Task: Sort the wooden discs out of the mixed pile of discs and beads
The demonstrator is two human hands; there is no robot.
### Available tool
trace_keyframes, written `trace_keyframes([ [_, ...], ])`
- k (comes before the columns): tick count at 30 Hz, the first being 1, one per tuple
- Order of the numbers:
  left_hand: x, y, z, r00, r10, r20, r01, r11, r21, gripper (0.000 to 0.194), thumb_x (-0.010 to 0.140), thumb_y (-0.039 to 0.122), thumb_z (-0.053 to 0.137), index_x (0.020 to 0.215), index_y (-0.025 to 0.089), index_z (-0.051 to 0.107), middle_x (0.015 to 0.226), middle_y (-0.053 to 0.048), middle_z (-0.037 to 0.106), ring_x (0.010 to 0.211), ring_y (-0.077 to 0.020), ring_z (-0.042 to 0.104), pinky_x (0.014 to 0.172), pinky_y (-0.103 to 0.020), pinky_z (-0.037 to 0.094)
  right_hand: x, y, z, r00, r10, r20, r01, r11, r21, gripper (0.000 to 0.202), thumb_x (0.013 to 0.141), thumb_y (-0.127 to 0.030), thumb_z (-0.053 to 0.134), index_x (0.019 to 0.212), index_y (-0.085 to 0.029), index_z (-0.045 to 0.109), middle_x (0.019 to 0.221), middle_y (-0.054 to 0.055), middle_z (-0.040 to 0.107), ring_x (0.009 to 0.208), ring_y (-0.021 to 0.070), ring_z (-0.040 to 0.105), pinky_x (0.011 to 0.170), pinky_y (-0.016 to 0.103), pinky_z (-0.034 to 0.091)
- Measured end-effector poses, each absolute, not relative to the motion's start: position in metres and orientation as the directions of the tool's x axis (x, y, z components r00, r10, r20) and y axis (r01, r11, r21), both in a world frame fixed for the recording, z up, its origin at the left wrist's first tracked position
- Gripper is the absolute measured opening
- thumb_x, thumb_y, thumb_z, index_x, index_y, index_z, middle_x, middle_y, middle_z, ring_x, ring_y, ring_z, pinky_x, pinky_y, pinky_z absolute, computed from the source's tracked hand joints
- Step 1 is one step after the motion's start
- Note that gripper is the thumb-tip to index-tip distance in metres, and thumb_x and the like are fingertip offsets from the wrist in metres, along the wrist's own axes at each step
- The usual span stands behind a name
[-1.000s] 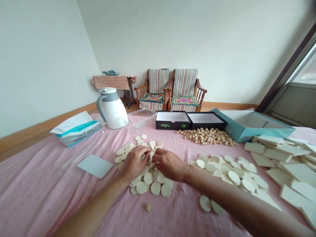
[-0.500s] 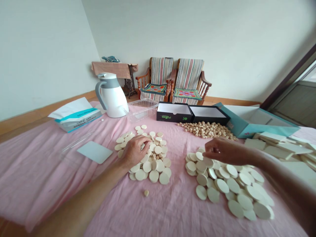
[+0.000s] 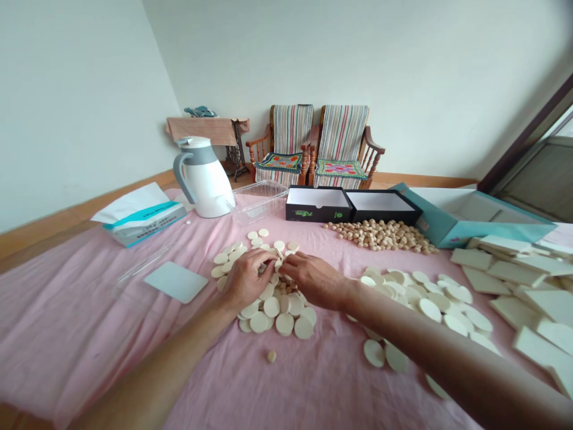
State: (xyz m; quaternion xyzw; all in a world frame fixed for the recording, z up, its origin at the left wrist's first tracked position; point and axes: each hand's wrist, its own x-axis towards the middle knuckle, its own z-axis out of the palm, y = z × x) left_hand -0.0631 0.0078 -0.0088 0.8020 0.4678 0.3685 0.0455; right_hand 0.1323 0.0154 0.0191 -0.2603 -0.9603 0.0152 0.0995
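Note:
My left hand (image 3: 250, 276) is closed in a pinch above a pile of pale round wooden discs (image 3: 258, 322). At its fingertips a thin pale edge shows, which looks like a wooden disc (image 3: 280, 253) seen from the side. My right hand (image 3: 313, 279) meets it there, fingers bent together; what they grip is hidden behind them. Small wooden beads (image 3: 286, 288) lie among the discs just below both hands. Under my right forearm spreads a second pile of larger discs (image 3: 430, 309). One lone bead (image 3: 271, 356) rests on the pink cloth (image 3: 224, 382) nearer me.
Behind the piles are a heap of beads (image 3: 385, 236), two black boxes (image 3: 319, 213) and a teal box (image 3: 483, 230). Square wooden boards (image 3: 519, 275) are stacked at right. At left stand a white jug (image 3: 208, 185), a tissue pack (image 3: 143, 221), a clear tray (image 3: 262, 200) and a pale card (image 3: 176, 282).
My right hand has moved left from the larger-disc pile to meet my left hand's fingertips. My left hand stays over the smaller pile. The view has shifted slightly.

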Motion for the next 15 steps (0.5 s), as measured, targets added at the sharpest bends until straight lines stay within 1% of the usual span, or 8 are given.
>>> trace_keyframes([
  [3,-0.063,0.008,-0.009,0.293,0.784,0.547,0.72,-0.557,0.414,0.012,0.087,0.019,0.051,0.087,0.02,0.064,0.085,-0.002,0.066,0.082,-0.0159,0.061,0.076,-0.028,0.046,0.129,0.018,0.018,-0.835,0.524,0.168,0.524,0.85,-0.051,0.028,0.082,-0.004,0.046,0.107,-0.013,0.056,0.102,0.012,0.058,0.097,0.0204,0.05,0.084,0.032,0.043],
  [5,-0.063,0.007,-0.008,0.293,0.782,0.551,0.719,-0.56,0.412,0.013,0.088,0.02,0.051,0.087,0.019,0.064,0.085,-0.003,0.066,0.082,-0.0163,0.062,0.075,-0.028,0.047,0.134,0.016,0.024,-0.812,0.559,0.166,0.557,0.828,-0.063,0.024,0.082,-0.008,0.047,0.104,-0.012,0.056,0.101,0.012,0.058,0.096,0.0206,0.051,0.083,0.033,0.043],
  [7,-0.062,0.007,-0.007,0.292,0.781,0.552,0.718,-0.56,0.413,0.013,0.088,0.021,0.051,0.087,0.019,0.064,0.086,-0.003,0.067,0.083,-0.0166,0.062,0.076,-0.028,0.047,0.147,0.011,0.034,-0.773,0.611,0.17,0.602,0.792,-0.105,0.02,0.082,-0.012,0.049,0.1,-0.012,0.057,0.099,0.012,0.058,0.094,0.021,0.052,0.08,0.033,0.043],
  [10,-0.06,0.006,-0.005,0.291,0.774,0.562,0.718,-0.565,0.406,0.012,0.086,0.021,0.052,0.085,0.019,0.064,0.085,-0.003,0.068,0.082,-0.0168,0.063,0.075,-0.028,0.048,0.184,0.003,0.053,-0.71,0.688,0.149,0.659,0.724,-0.203,0.018,0.08,-0.015,0.051,0.096,-0.014,0.059,0.095,0.011,0.059,0.089,0.02,0.055,0.078,0.031,0.043],
  [12,-0.059,0.006,-0.004,0.287,0.766,0.575,0.718,-0.57,0.401,0.012,0.085,0.021,0.052,0.083,0.019,0.064,0.083,-0.003,0.068,0.081,-0.0167,0.063,0.073,-0.028,0.049,0.218,-0.002,0.063,-0.667,0.739,0.091,0.703,0.666,-0.251,0.019,0.079,-0.015,0.05,0.095,-0.015,0.061,0.095,0.01,0.061,0.086,0.0185,0.056,0.077,0.03,0.043],
  [15,-0.059,0.007,-0.005,0.276,0.764,0.584,0.717,-0.568,0.404,0.013,0.085,0.021,0.053,0.082,0.019,0.065,0.083,-0.003,0.069,0.08,-0.0165,0.064,0.073,-0.027,0.049,0.273,-0.009,0.072,-0.56,0.827,-0.051,0.814,0.538,-0.219,0.019,0.081,-0.023,0.052,0.095,-0.018,0.063,0.096,0.009,0.063,0.085,0.0189,0.058,0.077,0.031,0.043],
])
